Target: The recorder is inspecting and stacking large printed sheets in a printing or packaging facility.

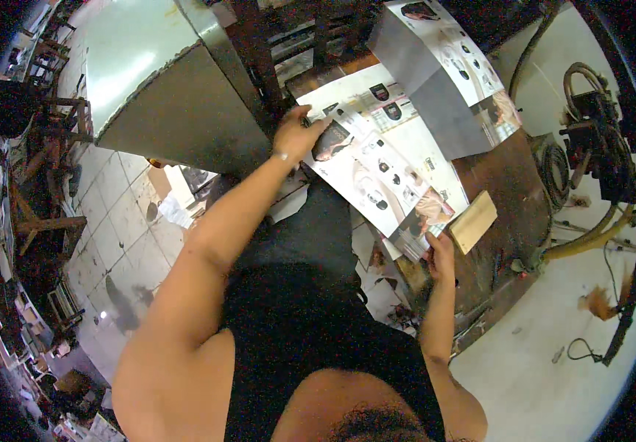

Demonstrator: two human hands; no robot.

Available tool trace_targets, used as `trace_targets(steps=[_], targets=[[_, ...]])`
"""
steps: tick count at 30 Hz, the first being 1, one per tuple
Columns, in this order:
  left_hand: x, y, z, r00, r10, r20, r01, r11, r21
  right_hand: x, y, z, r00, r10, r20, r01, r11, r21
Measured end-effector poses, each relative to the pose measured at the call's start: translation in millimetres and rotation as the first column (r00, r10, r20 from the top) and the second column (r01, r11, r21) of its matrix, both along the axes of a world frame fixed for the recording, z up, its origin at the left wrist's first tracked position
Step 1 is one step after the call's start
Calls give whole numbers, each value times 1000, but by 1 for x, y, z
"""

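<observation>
A glossy printed sheet (pixel 371 171) with pictures of small dark products slants across the near left part of the wooden table. At its upper left end, my left hand (pixel 299 135) is closed on the edge, thumb and fingers partly out of sight. My right hand (pixel 440 254) pinches the sheet's lower right corner, beside a pale wooden block (pixel 474 222). Under the held sheet lie more white printed sheets (pixel 428 151), flat on the table. Behind them rises a tall stack of similar printed sheets (pixel 456 53), its side grey.
The dark wooden table (pixel 506 180) runs to the right of the sheets. A large metal-topped cabinet or machine (pixel 185 110) stands close to my left arm. Hoses and a dark device (pixel 590 147) hang on the right wall. Papers (pixel 178 210) lie low on the left, over the tiled floor (pixel 115 243).
</observation>
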State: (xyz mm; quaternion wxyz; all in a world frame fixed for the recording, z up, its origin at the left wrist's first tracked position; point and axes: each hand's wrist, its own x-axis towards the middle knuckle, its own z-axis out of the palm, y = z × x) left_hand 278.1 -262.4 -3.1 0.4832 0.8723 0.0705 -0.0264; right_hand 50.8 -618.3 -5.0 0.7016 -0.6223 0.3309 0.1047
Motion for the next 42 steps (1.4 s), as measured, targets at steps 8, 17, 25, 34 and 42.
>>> trace_targets(steps=[8,17,25,34,42], targets=[[-67,9,-33,691,122,-713,-674,464,-574,1,-3,-5,997,68,-27,-70,996,-60],[-61,-10,-34,784,221,-580,-596,533,-601,-1,-11,-6,996,88,17,-89,992,88],[-52,-11,-6,838,212,-504,-543,429,-722,-5,6,24,996,-30,82,35,998,-60],[-42,-27,109,895,10,-445,-437,217,-873,-30,14,93,776,-430,462,286,892,349],[54,-118,151,944,-118,-308,-278,217,-936,21,-36,152,620,-378,688,354,917,184]])
